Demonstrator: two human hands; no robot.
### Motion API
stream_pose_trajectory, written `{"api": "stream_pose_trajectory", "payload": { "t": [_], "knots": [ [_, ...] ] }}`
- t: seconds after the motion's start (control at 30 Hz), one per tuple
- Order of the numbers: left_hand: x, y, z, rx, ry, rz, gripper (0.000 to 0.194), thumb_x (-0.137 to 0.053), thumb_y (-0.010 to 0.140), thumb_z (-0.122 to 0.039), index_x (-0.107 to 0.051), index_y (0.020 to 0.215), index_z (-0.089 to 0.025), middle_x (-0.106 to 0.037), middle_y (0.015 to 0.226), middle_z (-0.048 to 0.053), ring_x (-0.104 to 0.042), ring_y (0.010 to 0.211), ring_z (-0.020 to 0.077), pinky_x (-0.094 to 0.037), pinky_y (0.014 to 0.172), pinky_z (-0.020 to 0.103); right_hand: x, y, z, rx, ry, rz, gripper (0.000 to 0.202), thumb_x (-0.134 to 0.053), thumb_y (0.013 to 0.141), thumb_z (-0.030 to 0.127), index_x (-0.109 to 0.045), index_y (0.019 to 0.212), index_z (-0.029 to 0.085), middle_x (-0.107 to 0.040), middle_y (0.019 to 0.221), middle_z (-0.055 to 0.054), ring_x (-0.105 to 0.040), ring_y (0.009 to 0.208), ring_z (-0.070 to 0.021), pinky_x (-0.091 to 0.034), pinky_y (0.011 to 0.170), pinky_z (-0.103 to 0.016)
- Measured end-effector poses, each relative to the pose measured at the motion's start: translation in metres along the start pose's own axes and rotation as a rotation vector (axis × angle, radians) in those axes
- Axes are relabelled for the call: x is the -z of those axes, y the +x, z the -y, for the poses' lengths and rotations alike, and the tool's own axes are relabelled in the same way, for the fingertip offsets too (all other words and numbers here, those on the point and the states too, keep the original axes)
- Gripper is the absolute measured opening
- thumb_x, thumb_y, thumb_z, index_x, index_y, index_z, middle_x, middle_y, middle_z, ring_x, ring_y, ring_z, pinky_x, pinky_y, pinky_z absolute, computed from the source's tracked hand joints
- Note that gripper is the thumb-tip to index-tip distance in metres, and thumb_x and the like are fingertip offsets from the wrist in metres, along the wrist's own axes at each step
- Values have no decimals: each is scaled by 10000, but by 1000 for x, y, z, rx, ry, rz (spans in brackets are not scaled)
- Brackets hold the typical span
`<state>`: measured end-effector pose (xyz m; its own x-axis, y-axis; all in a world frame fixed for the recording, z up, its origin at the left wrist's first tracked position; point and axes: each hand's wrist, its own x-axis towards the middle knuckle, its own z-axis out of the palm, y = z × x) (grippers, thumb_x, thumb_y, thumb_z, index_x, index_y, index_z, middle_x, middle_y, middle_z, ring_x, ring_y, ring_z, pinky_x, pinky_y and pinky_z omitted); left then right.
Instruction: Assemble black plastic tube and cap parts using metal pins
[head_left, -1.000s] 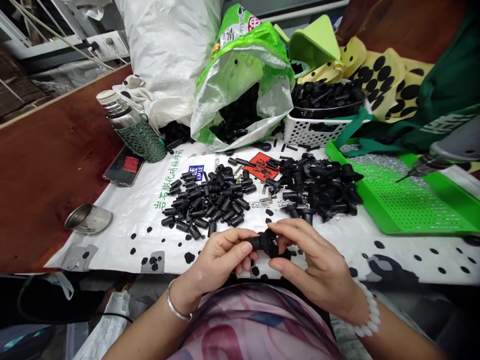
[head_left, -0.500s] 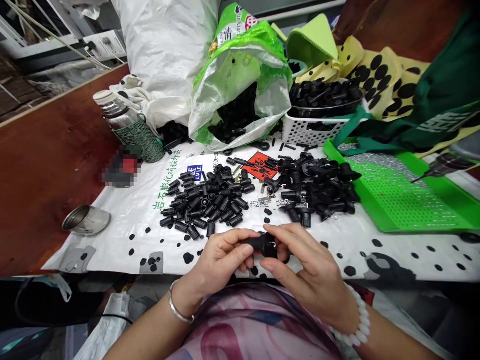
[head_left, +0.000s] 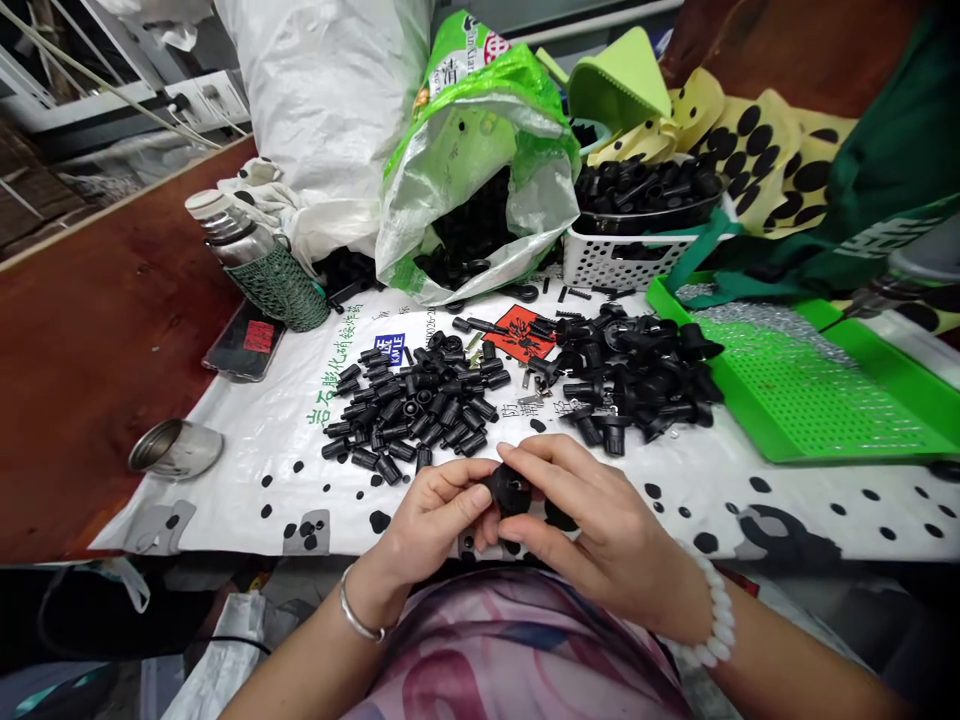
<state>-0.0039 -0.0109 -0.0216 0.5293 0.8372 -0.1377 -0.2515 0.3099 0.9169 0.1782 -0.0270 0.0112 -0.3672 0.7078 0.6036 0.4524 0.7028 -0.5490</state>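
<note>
Between my hands, above the front of the table, is a black plastic part [head_left: 511, 490] with a wide round end and a small shiny metal bit on it. My left hand [head_left: 442, 510] pinches its narrower end between thumb and fingers, which hide much of it. The fingertips and thumb of my right hand [head_left: 592, 520] curve round the wide end from above and below. Just beyond lie a heap of small ribbed black sleeves [head_left: 420, 400] and, to its right, a pile of flared black parts [head_left: 637, 375] like the one I hold.
A green perforated tray [head_left: 832, 400] with small silvery pieces stands at right. Behind are an open green-white bag [head_left: 517, 250] of black parts and a white basket [head_left: 622, 258]. On the left are a flask [head_left: 262, 265], a phone [head_left: 244, 340] and a metal cup [head_left: 176, 447].
The black part has shifted slightly left and turned, so less of its narrow body shows. My right hand has moved left with it, its fingers closer round the wide end.
</note>
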Motion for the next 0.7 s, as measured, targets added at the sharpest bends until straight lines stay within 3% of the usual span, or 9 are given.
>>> {"api": "stream_pose_trajectory", "payload": {
  "t": [0.17,0.4,0.53,0.7],
  "knots": [
    [6,-1,2,0,-36,41,252,-596,846,-333,-647,955,-112,-598,593,17,-504,443,61,-411,452,163,2,8,-4,16,83,16,376,-577,846,262,-540,1183,99,-610,964,-144,-602,873,-194,-546,719,-314],
    [4,4,5,6,-130,71,281,-602,841,-326,-657,1005,-105,-582,575,17,-482,418,57,-412,410,155,6,8,-7,49,46,16,393,-588,845,284,-500,1189,115,-650,1012,-130,-623,944,-189,-530,808,-294],
    [2,4,4,1,-181,69,248,-611,836,-301,-668,991,-117,-600,617,22,-498,430,54,-418,405,146,9,7,-8,82,21,15,293,-603,832,266,-541,1086,134,-668,1034,-129,-630,972,-190,-523,843,-284],
    [1,4,3,7,-157,69,230,-620,830,-303,-668,961,-120,-593,586,10,-505,434,56,-416,412,140,16,5,-9,78,32,75,204,-523,869,146,-571,1067,138,-672,1071,-123,-619,1027,-163,-510,877,-253]
  ]
}}
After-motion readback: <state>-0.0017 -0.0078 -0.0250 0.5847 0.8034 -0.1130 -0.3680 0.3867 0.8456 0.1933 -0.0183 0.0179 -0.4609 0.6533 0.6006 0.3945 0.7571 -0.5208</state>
